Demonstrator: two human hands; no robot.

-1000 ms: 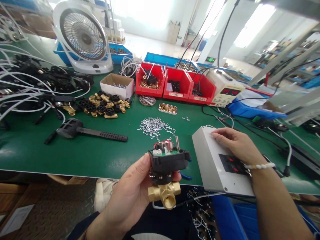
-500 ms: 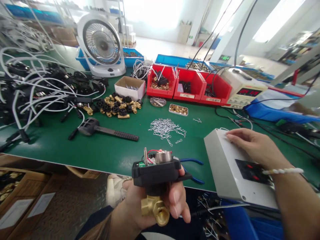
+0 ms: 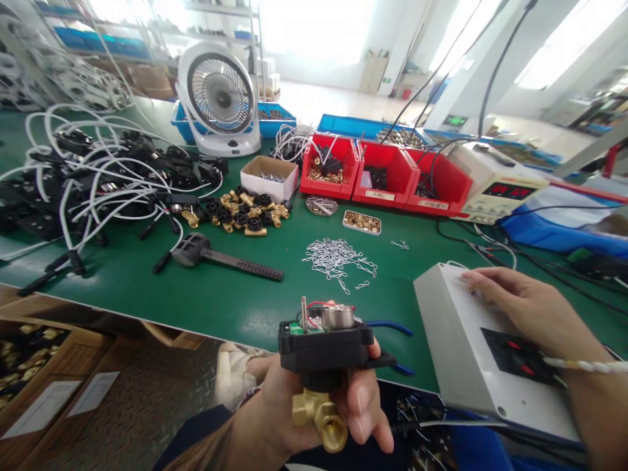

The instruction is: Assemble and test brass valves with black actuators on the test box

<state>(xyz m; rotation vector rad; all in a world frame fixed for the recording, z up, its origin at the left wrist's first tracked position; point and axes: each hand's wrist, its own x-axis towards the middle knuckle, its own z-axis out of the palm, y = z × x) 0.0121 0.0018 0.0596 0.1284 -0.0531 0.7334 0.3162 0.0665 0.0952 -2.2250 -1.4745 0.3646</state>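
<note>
My left hand (image 3: 275, 405) is closed around a motorized brass valve (image 3: 326, 350) just in front of the table's near edge. Its black housing is uncovered on top, showing a round metal motor, red wires, a bit of green circuit board and an upright metal pin. A brass body with a threaded port hangs below the housing. My right hand (image 3: 524, 301) rests on the grey control box (image 3: 456, 333), fingertips pinched together at its far end; whatever lies under them is hidden. Blue-handled pliers (image 3: 392, 327) lie partly behind the valve.
Silver spring clips (image 3: 333, 258) lie in a pile mid-table, with a black mallet (image 3: 230, 258) to their left. Beyond are brass fittings (image 3: 245, 212), red bins (image 3: 385, 186), a fan (image 3: 220, 98) and a power supply (image 3: 505, 186). White-cabled parts (image 3: 98, 170) crowd the left.
The whole view has shifted, so everything appears further right and slightly lower. Both hands keep their places on the valve and the box. The power supply's red digits look different.
</note>
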